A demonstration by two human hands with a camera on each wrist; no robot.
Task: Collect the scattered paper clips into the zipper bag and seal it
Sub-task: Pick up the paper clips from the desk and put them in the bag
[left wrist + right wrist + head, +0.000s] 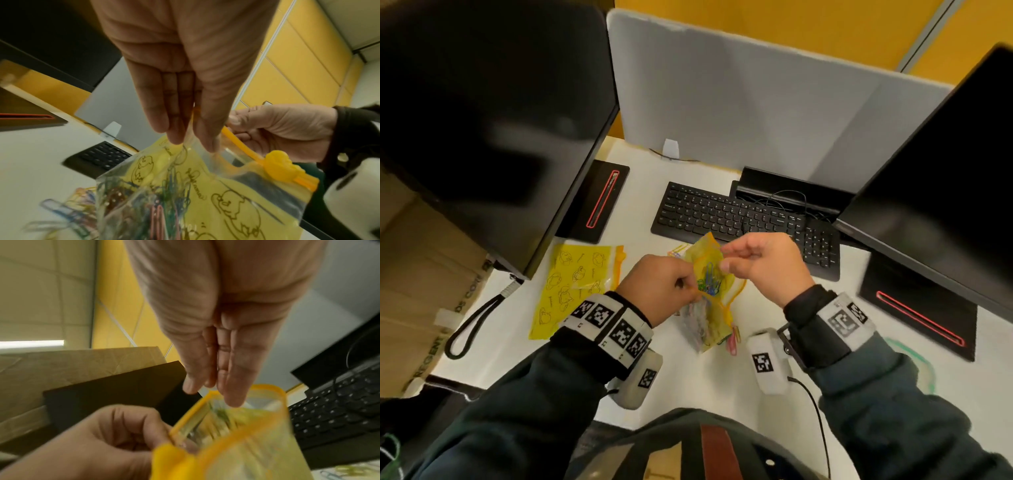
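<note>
Zipper bag (709, 274), yellow with printed cartoons, is hanging above the counter (647, 212) between both hands, its mouth gaping and a tangle of coloured paper clips (708, 280) already sitting inside. The left hand (657, 291) is pinching one lip of the mouth between thumb and fingers, as its wrist view shows. The right hand (763, 263) is holding the opposite lip near the orange zip track (242, 146); its fingers (232, 378) are reaching down at the rim, though blur is hiding exactly how they are closing on it.

A few clips are still lying loose: pink ones (732, 339) just beside the bag's lower end, and yellow ones (678, 250) behind it, near the keyboard (743, 219). So the filling looks unfinished, and sealing would be premature.

To do this step well, I judge the left hand should be keeping the mouth wide and upward, so nothing spills, while the right hand is going for the strays. The duck-shaped slider (281, 165) is sitting at one end of the track, ready for later. A second yellow bag (575, 287) is lying flat on the counter to the left. Both wrists are raised, backs of the hands facing upward, knuckles turned toward each other.
</note>
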